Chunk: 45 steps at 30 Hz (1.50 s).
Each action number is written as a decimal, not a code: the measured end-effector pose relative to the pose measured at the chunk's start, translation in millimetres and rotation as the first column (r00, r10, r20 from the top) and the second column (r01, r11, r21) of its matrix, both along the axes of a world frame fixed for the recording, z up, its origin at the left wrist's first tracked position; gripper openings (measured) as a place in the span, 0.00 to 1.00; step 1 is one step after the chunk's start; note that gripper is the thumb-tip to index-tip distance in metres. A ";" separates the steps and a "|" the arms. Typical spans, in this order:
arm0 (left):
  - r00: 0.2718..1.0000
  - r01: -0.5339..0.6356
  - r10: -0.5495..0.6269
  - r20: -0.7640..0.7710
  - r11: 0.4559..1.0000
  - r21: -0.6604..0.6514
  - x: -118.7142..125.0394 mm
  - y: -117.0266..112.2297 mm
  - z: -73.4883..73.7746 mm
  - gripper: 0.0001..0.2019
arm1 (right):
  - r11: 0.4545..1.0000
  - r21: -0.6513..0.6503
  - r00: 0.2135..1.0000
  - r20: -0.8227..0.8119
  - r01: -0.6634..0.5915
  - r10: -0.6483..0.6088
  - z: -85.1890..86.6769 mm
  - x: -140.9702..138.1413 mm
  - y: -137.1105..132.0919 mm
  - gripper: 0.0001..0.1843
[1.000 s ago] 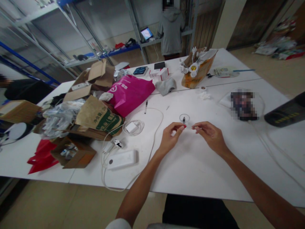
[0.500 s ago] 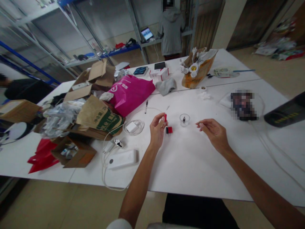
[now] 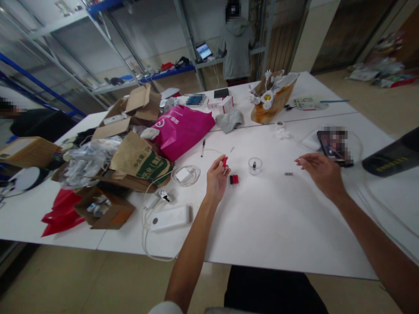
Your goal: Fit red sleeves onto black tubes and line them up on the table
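My left hand [image 3: 217, 174] is closed on a small red plastic piece [image 3: 224, 162] held upright between thumb and fingers. Just below it, small red and black pieces [image 3: 234, 179] lie side by side on the white table [image 3: 262, 218]. A clear round cup [image 3: 255, 171] stands between my hands with a small dark item [image 3: 254, 165] inside. My right hand [image 3: 322, 172] hovers over the table to the right, fingers bent and slightly apart, with nothing visible in them. Left of it lie small metal pieces [image 3: 288, 174] in a short row.
To the left are a white power bank [image 3: 170, 218], a coiled cable with charger [image 3: 183, 175], a pink bag [image 3: 183, 128] and cardboard boxes [image 3: 104, 211]. A phone [image 3: 334, 146] and a black bottle [image 3: 393, 152] lie right. A person in grey [image 3: 237, 52] stands behind.
My right hand has moved right, away from the cup, and the small metal pieces now show on the table where it was. My left hand keeps the red piece nearly in place.
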<state>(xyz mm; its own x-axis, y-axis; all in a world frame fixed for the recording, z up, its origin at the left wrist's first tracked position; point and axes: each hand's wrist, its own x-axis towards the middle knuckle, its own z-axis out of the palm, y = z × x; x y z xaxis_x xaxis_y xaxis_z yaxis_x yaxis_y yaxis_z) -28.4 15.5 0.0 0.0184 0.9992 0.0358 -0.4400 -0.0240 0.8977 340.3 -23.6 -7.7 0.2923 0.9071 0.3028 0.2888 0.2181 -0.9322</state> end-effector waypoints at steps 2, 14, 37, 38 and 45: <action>0.996 0.010 -0.005 0.085 0.999 -0.051 0.5 -0.9 2.1 0.20 | 1.000 -0.013 0.998 0.062 0.011 -0.010 -7.9 14.1 2.8 0.21; 0.963 -0.022 0.074 0.260 0.980 -0.199 1.0 0.6 6.9 0.19 | 0.995 0.065 0.822 0.569 -0.071 0.021 -20.4 26.9 -7.7 0.14; 0.986 0.020 -0.025 -0.167 0.999 -0.030 7.7 -3.0 0.4 0.31 | 0.972 0.050 0.751 0.645 -0.228 0.143 -26.8 29.5 -9.7 0.08; 0.979 0.035 -0.038 -0.202 0.999 -0.017 7.1 -2.6 -1.7 0.32 | 0.972 0.047 0.750 0.646 -0.229 0.145 -27.0 29.3 -9.6 0.08; 0.746 0.097 0.064 -0.662 0.974 0.204 -0.1 -3.6 -4.0 0.26 | 0.971 0.047 0.741 0.655 -0.234 0.147 -24.4 27.4 -10.9 0.08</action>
